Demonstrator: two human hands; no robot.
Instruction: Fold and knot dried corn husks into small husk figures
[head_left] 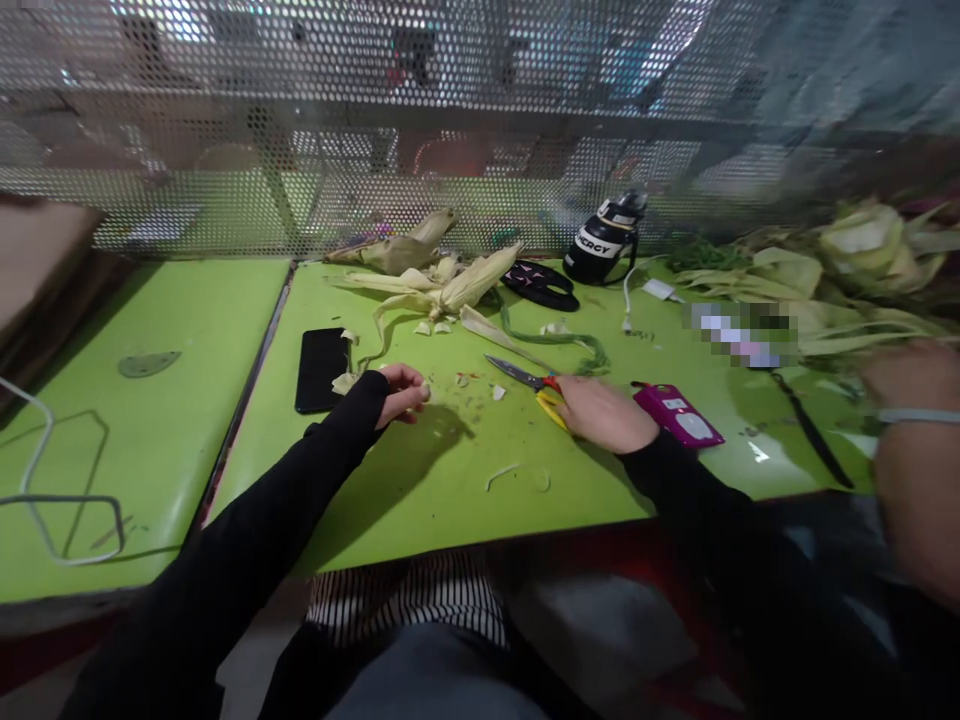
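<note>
My right hand [606, 412] is closed on a pair of scissors [517, 373] with red and yellow handles, their blades pointing up and left over the green table. Just right of a black phone [315, 370], my left hand [403, 395] has its fingers drawn together. Whatever is at its fingertips is too small to make out. Pale husk scraps [498, 393] lie between the two hands. Beyond them rests a corn-husk shape [476, 280] with spread leaves, with another dried husk bundle [416, 245] behind it. A green braided strand [592, 350] curls above my right hand.
A black bottle [600, 240] and a black fan-like object [536, 285] stand near the perforated metal screen [480, 130]. Right of my hand is a purple case [679, 415]. More husks [780, 275] lie at right, by another person's arm [919, 460]. Bent wire [67, 555] lies left.
</note>
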